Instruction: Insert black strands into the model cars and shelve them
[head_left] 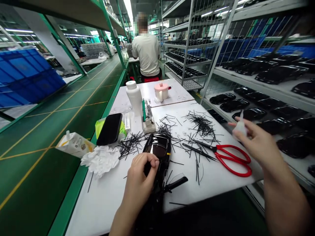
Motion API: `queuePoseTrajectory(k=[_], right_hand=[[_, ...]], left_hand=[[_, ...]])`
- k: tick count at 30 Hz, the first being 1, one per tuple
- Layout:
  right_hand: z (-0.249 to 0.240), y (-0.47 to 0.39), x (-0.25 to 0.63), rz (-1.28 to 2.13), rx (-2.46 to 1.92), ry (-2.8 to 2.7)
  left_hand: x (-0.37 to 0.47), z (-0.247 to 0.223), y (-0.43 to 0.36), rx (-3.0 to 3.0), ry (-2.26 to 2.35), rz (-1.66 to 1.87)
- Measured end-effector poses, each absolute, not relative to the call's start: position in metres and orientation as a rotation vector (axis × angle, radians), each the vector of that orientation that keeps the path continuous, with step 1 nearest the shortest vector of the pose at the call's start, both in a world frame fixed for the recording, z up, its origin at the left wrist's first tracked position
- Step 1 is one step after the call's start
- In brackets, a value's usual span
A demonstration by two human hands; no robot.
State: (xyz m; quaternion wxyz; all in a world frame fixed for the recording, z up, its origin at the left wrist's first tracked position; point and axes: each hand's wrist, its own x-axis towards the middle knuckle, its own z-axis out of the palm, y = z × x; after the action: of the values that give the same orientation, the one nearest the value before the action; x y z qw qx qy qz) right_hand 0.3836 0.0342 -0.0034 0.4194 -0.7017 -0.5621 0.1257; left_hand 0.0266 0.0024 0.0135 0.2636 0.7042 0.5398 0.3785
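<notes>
A glossy black model car (157, 146) lies lengthwise on the white table, with a door-like part (176, 184) sticking out at its right side. My left hand (144, 170) rests over the car's left side, its thumb and index finger pinched together; anything between them is too small to make out. Off the table's right edge, my right hand (253, 136) holds a small whitish bottle (240, 127) with a thin nozzle pointing up. Red-handled scissors (232, 159) lie partly open between the car and my right hand. Thin black strips (200, 124) are scattered in piles around the car.
Behind the car stand a white bottle (134, 96), a pink-lidded cup (161, 91) and a small fixture (148, 121). At left are a phone (110, 128), crumpled tissue (102, 161) and a drink carton (75, 144). Racks (268, 78) of black car bodies line the right. A person (147, 54) sits ahead.
</notes>
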Motion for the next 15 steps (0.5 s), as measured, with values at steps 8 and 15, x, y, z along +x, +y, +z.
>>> queuePoseTrajectory(k=[8,15], right_hand=[[-0.033,0.050,0.398,0.336,-2.032,-1.554],[-0.013,0.020,0.392,0.299,-2.037,-1.727]], left_hand=[[0.031,0.016,0.006,2.222,1.320,1.099],[0.033,0.016,0.009,2.273,1.133,0.963]])
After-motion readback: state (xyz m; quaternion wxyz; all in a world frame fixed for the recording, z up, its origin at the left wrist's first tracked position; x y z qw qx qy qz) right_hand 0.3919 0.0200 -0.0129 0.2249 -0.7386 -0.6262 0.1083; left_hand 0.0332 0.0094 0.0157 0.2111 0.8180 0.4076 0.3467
